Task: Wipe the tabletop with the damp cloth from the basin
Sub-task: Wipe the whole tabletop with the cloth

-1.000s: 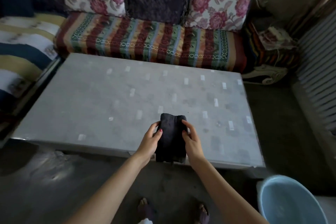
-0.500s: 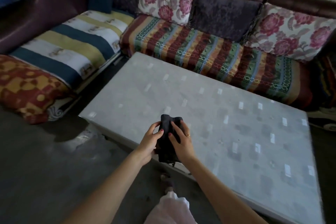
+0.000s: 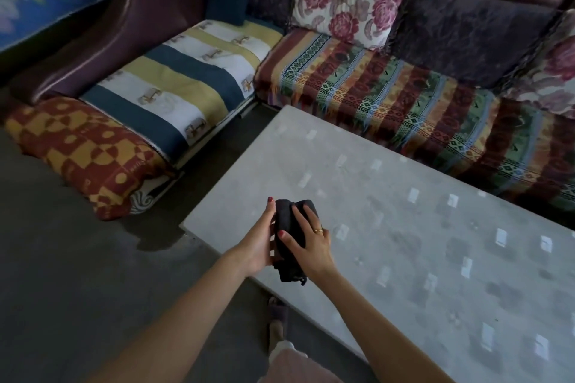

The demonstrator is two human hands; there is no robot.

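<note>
The cloth (image 3: 291, 228) between my hands is dark, matt fabric with a soft, slightly fuzzy look. The table (image 3: 404, 227) has a smooth, pale grey stone-like top, dull with a faint sheen. The sofa back (image 3: 130, 22) is glossy purple leather; its seat covers (image 3: 389, 96) are woven, patterned textile. The floor (image 3: 62, 258) looks rough and matt.

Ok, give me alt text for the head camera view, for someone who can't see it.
Two bare hands, left hand and right hand, hold a folded dark cloth over the near corner of a grey patterned tabletop. A corner sofa with striped covers and floral cushions wraps behind it.
</note>
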